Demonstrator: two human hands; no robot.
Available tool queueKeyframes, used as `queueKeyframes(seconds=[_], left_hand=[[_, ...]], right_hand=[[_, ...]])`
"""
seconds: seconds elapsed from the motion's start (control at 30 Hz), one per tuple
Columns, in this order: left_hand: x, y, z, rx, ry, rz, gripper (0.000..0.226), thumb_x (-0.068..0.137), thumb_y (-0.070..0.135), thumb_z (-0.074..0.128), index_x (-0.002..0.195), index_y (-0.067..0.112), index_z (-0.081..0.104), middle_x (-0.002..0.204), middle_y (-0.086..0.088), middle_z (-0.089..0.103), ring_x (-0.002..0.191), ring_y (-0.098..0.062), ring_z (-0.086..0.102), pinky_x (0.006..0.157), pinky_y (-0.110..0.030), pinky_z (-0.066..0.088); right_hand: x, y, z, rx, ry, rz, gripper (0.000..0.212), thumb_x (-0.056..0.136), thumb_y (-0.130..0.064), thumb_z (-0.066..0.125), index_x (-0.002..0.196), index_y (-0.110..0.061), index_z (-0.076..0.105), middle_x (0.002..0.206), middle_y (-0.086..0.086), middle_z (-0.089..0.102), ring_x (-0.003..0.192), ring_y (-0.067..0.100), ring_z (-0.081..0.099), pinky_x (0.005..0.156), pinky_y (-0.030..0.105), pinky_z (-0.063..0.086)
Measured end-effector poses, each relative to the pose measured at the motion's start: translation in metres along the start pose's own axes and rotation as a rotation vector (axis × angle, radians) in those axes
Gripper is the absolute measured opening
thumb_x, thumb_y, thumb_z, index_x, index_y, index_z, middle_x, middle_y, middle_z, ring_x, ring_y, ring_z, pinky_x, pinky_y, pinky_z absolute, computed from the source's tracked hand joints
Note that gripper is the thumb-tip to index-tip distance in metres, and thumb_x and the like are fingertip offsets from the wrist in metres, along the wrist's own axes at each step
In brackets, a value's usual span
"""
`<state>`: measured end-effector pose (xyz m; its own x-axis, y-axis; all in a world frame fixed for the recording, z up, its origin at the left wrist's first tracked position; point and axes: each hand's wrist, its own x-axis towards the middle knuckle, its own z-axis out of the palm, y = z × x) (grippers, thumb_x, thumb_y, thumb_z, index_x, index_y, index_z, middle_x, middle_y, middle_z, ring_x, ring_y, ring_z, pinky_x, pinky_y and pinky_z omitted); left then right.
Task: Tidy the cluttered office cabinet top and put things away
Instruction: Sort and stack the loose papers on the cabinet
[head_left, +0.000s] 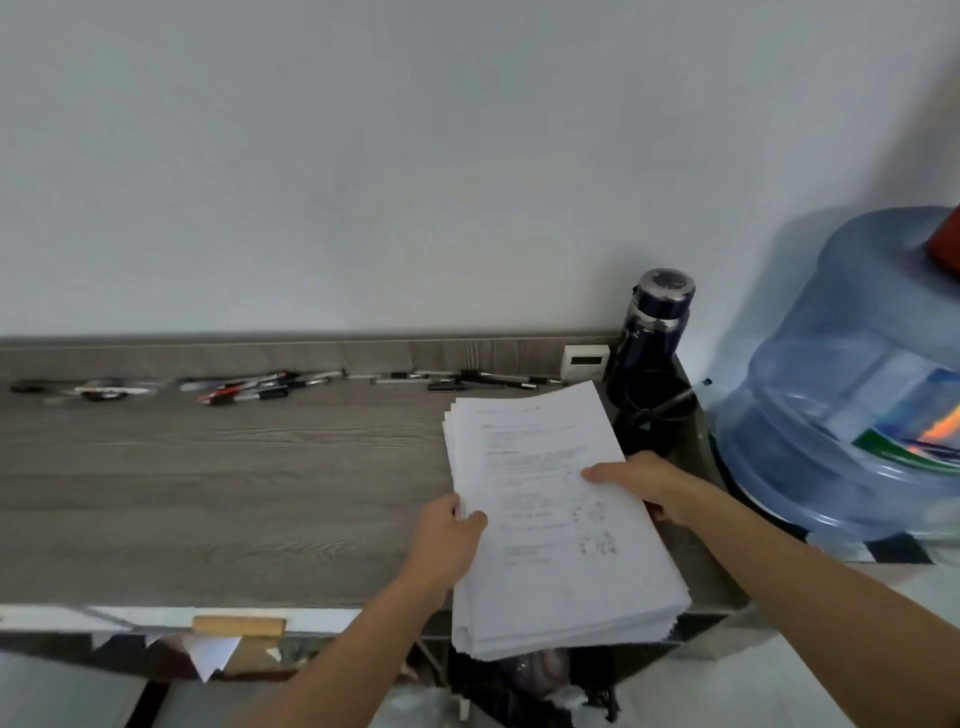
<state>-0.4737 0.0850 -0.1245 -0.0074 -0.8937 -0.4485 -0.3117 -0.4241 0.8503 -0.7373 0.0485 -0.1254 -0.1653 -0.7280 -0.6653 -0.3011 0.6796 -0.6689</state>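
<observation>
I am holding a thick stack of paper (550, 577) with both hands at the right end of the bench (234, 493). My left hand (447, 535) is pinching the stack's left edge, with the thumb lying on the top sheet. My right hand (639, 478) is gripping the right edge the same way, its fingers hidden underneath. The stack is lying tilted between the hands, and its near end is jutting past the front edge of the bench. I cannot tell whether it is resting on the wood or lifted clear.

Just beyond my right hand a dark blue flask (657, 353) is standing upright in the back corner, close to the far end of the paper. Further right of that hand, off the bench, a big blue water jug (841, 395) is crowding the side. Well beyond my left hand, a scatter of pens (249, 387) is lying in a row along the back wall. A small white box (586, 360) is sitting against that wall, left of the flask. Below my left forearm a wooden handle (239, 624) is showing under the bench edge.
</observation>
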Motion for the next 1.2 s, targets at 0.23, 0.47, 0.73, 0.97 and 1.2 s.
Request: queueKeyframes(seconds=[0.23, 0.47, 0.73, 0.97, 1.2], left_hand=[[-0.002, -0.005, -0.005, -0.038, 0.061, -0.048, 0.020, 0.092, 0.006, 0.052, 0.093, 0.000, 0.071, 0.099, -0.014, 0.073, 0.090, -0.028, 0.069, 0.076, -0.036, 0.054], [-0.001, -0.005, -0.008, -0.073, 0.059, -0.059, 0.021, 0.091, 0.004, 0.052, 0.095, 0.001, 0.072, 0.096, -0.013, 0.074, 0.092, -0.032, 0.070, 0.084, -0.043, 0.056], [0.017, 0.002, -0.040, -0.304, 0.054, -0.080, 0.045, 0.083, 0.011, 0.074, 0.123, 0.003, 0.055, 0.116, -0.011, 0.068, 0.095, -0.025, 0.068, 0.076, -0.036, 0.055], [0.022, 0.095, -0.122, -0.551, -0.306, 0.309, 0.072, 0.059, 0.023, 0.091, 0.123, 0.004, 0.061, 0.123, -0.015, 0.066, 0.111, -0.035, 0.064, 0.088, -0.053, 0.054], [0.022, 0.091, -0.136, -0.282, -0.221, 0.391, 0.056, 0.064, 0.014, 0.088, 0.116, 0.007, 0.067, 0.116, -0.011, 0.070, 0.108, -0.031, 0.067, 0.088, -0.050, 0.055]], right_hand=[[-0.011, -0.004, 0.024, 0.235, 0.057, -0.196, 0.032, 0.084, -0.023, 0.075, 0.109, -0.010, 0.061, 0.094, 0.007, 0.070, 0.080, 0.026, 0.070, 0.063, 0.033, 0.056], [-0.020, -0.012, 0.013, 0.448, -0.170, 0.056, 0.037, 0.085, -0.020, 0.072, 0.117, -0.004, 0.062, 0.100, 0.019, 0.074, 0.089, 0.036, 0.072, 0.067, 0.042, 0.059], [-0.046, -0.043, 0.016, 0.206, -0.317, -0.224, 0.033, 0.091, -0.005, 0.064, 0.123, -0.004, 0.062, 0.109, 0.013, 0.073, 0.099, 0.033, 0.070, 0.090, 0.051, 0.055], [-0.091, -0.094, 0.029, 0.322, -0.383, -0.609, 0.030, 0.089, -0.009, 0.062, 0.118, -0.009, 0.064, 0.116, 0.008, 0.071, 0.106, 0.028, 0.068, 0.086, 0.041, 0.057], [-0.066, -0.098, 0.056, 0.358, -0.305, -0.661, 0.053, 0.073, -0.005, 0.080, 0.123, -0.011, 0.063, 0.121, 0.010, 0.068, 0.114, 0.029, 0.064, 0.096, 0.050, 0.051]])
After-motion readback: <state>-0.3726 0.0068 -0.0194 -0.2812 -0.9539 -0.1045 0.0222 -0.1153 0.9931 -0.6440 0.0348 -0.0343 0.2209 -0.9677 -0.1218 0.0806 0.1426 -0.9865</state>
